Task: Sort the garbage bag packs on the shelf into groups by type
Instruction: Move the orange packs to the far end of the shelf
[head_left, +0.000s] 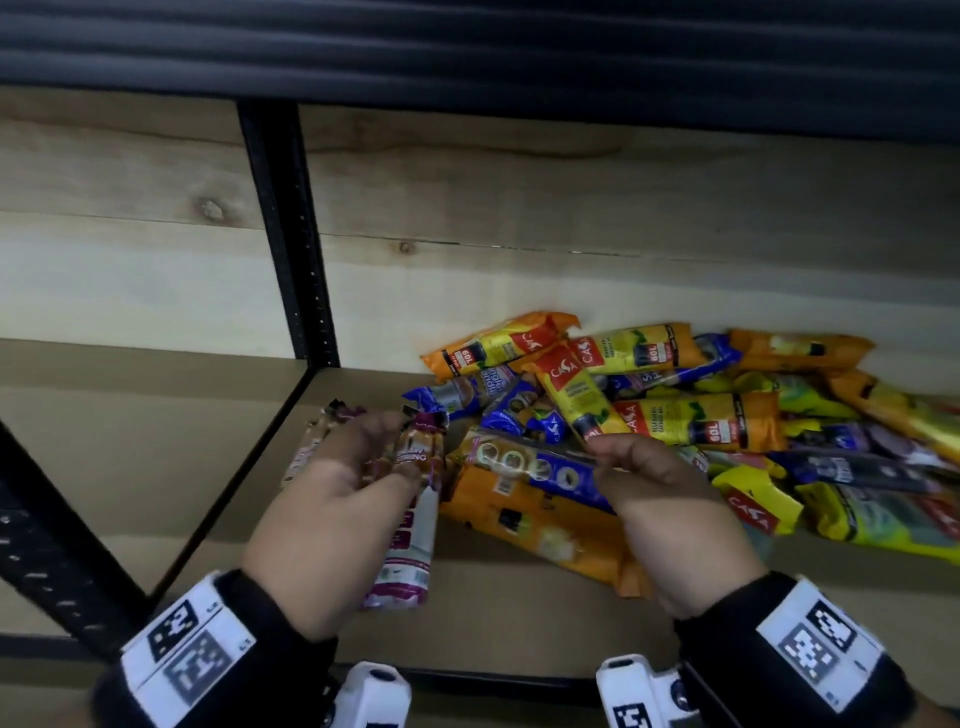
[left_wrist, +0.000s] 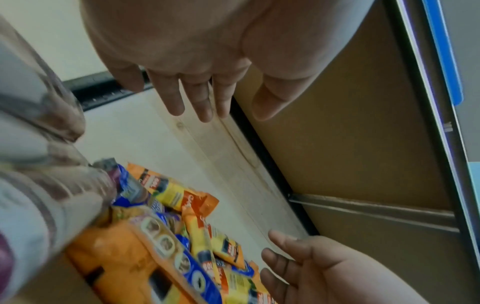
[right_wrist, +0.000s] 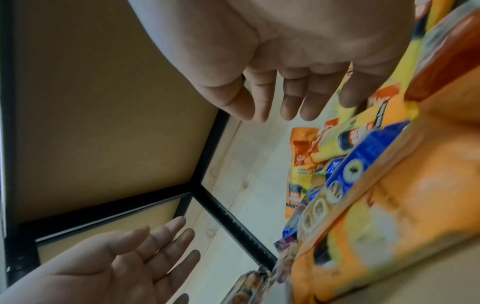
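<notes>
Wood-plank back wall (head_left: 519, 208) behind a tan shelf board (head_left: 519, 613); black steel upright (head_left: 291, 234) splits the bay on the L.

Pile of garbage bag packs (head_left: 675, 415) sits R of centre on shelf, jumbled & overlapping, reaching to back wall. Mostly orange/yellow "CASA" 60L packs (head_left: 701, 415), w/ blue packs mixed betw. them. One big orange pack (head_left: 545, 525) lies at front edge of pile, a blue pack w/ round pictures (head_left: 530, 462) on top of it.

Separate group at L, just beside pile: white/purple packs (head_left: 410, 540), lying lengthwise front-to-back.

L hand (head_left: 332, 499) over the white/purple group, fingers (left_wrist: 197, 102) straight & spread, released, gripping nothing in wrist view.

R hand (head_left: 660, 499) above blue pack's R end, fingers (right_wrist: 291, 98) extended & loose, nothing grasped; contact w/ pack can't tell.

Both wrists: black bands w/ printed marker tags (head_left: 192, 649).
</notes>
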